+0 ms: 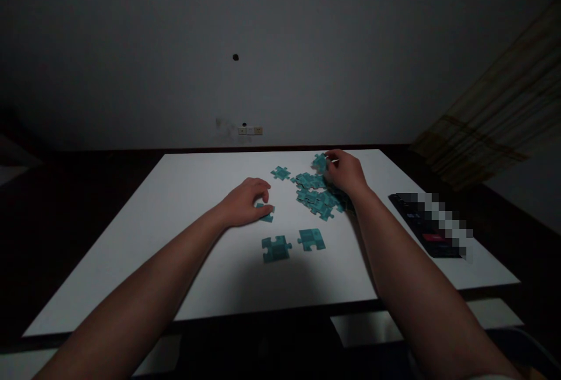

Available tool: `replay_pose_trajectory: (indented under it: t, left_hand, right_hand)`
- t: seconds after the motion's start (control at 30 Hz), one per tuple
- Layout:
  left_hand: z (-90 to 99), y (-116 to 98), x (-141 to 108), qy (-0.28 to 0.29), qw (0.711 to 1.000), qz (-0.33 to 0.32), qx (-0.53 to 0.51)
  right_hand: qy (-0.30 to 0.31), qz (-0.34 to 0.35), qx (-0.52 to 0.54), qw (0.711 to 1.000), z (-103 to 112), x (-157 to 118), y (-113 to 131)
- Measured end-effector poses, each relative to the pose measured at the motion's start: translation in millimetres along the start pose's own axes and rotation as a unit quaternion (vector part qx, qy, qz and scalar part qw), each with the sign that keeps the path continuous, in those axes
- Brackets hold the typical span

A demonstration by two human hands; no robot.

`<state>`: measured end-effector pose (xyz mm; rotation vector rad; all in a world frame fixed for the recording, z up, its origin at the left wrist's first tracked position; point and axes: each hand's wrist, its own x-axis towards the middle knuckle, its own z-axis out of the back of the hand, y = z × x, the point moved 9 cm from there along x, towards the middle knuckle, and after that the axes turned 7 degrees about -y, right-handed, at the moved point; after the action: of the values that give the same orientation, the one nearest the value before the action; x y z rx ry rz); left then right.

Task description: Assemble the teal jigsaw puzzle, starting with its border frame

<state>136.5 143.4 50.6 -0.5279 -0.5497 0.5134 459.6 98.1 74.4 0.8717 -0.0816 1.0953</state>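
My right hand [346, 171] is at the far side of the table, its fingers pinching a teal jigsaw puzzle piece [319, 162] that is tilted up. Just below it lies a heap of teal puzzle pieces [318, 200], partly hidden by that hand and forearm. My left hand [246, 203] rests on the table left of the heap, with a gap between thumb and curved forefinger. Its thumb touches another puzzle piece [267, 216], partly covered. Nearer to me lie two separate pieces, a left one [276, 248] and a right one [311, 239]. A single piece [280, 173] lies beyond my left hand.
All this is on a white table [210, 292]. A dark flat package [423, 228], partly blurred out, lies near its right edge. Behind stands a grey wall [307, 76] with sockets [250, 131]. A curtain [486, 128] hangs at the right.
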Motion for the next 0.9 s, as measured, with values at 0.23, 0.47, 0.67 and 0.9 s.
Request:
replay_pose_trajectory:
  t: [0.23,0.47,0.67,0.9]
  left_hand:
    - [9.9,34.6,3.0,-0.149,0.967,0.127,-0.164]
    - [3.6,50.4,7.1,-0.157,0.942,0.166,-0.247]
    - [15.7,75.8,4.2,-0.263,0.877,0.251,-0.313]
    - [17.6,83.8,-1.9,-0.301,0.819,0.283,-0.398]
  right_hand:
    - [0.151,0.036,0.326,0.933,-61.2,-42.2,70.4]
    - [0.182,0.106,0.197,0.958,-68.7,-62.1,100.2]
    - [0.162,0.145,-0.134,0.967,-72.9,-41.5,104.0]
    - [0.207,0.101,-0.196,0.953,-107.3,-39.9,116.1]
